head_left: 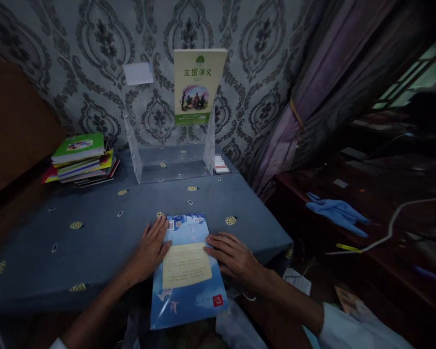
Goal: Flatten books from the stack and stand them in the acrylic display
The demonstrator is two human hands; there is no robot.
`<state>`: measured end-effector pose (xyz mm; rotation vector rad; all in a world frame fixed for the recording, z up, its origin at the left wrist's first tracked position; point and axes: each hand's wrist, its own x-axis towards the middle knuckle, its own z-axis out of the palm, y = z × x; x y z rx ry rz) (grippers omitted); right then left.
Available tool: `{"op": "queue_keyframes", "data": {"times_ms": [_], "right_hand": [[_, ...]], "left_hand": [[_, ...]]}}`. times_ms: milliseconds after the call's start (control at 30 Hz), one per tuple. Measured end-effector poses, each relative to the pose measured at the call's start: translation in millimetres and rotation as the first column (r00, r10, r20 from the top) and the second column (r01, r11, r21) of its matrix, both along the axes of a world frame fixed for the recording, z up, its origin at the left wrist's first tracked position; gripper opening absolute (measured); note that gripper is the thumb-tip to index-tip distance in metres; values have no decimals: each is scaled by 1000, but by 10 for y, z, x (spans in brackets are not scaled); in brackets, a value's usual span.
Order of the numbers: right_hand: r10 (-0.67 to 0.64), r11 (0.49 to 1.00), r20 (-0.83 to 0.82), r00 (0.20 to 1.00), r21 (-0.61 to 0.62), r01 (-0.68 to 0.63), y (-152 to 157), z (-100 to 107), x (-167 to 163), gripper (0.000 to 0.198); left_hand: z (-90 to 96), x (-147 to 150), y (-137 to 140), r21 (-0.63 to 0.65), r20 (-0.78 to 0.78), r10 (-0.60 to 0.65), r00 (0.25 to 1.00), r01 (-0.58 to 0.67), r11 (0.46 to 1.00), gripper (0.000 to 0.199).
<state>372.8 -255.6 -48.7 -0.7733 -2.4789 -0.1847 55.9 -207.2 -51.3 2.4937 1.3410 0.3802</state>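
Observation:
A blue book (189, 300) with a cream text panel lies back cover up, its lower end reaching past the front edge of the table. My left hand (150, 252) holds its left edge, thumb on the cover and fingers stretched along the upper side. On the opposite edge, my right hand (236, 254) holds the book with its fingertips over the cover; its thumb is hidden. Beyond the book stands a clear acrylic rack (172, 169). A cream and green book (198, 87) appears upright above the rack, against the patterned wall.
Several books are stacked (82, 157) at the left of the cloth-covered table (98, 252). A white card (138, 73) is on the wall. To the right, a dark red table (381, 252) carries a blue glove (336, 213) and a pale cable (392, 225). A purple curtain (287, 131) hangs behind.

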Motion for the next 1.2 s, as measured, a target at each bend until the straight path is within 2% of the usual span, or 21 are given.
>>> {"op": "queue_keyframes", "data": {"times_ms": [133,233,333,400,500,600,700,767,867,933,1000,1067,1133,1200], "right_hand": [[69,998,-137,988,4,-69,201,303,-108,39],[13,999,-300,954,-27,-22,379,439,-205,39],[-197,979,-427,883,-134,153,572,530,-268,50],[-339,933,-438,833,-270,237,691,596,-284,55],[-411,867,-431,803,-459,197,834,686,-287,46],[-394,838,-458,797,-536,107,944,725,-291,36],[-386,846,-483,786,-525,93,1060,719,-311,35],[-385,855,-487,784,-507,105,1157,694,-328,34],[-402,844,-442,802,-518,138,1334,603,-353,32],[-443,794,-337,831,-578,189,1449,497,-372,28],[-492,718,-194,849,-642,269,1535,371,-390,22],[-522,668,-103,846,-667,331,1585,255,-403,20],[-539,656,-84,838,-667,354,1604,176,-405,19],[-545,653,-87,834,-669,357,1609,142,-396,19]], "left_hand": [[270,-87,109,-259,202,38,979,16,966,70],[395,-158,194,-393,428,150,891,34,919,69],[328,-191,246,-417,606,259,752,23,909,78],[235,-167,267,-394,666,284,690,2,919,81],[176,-66,305,-285,686,238,688,-47,957,75],[261,53,389,-141,633,203,747,-147,979,52],[380,120,506,-96,576,261,775,-253,963,35],[420,133,574,-116,590,265,762,-246,962,39],[409,126,636,-165,593,285,753,-233,958,63],[388,121,653,-184,441,361,822,-310,933,72],[383,124,655,-168,169,396,902,-370,914,66],[404,137,647,-135,-75,371,926,-378,916,54],[442,150,640,-107,-200,335,921,-360,927,50],[483,153,655,-78,-246,328,912,-356,931,50]]}}
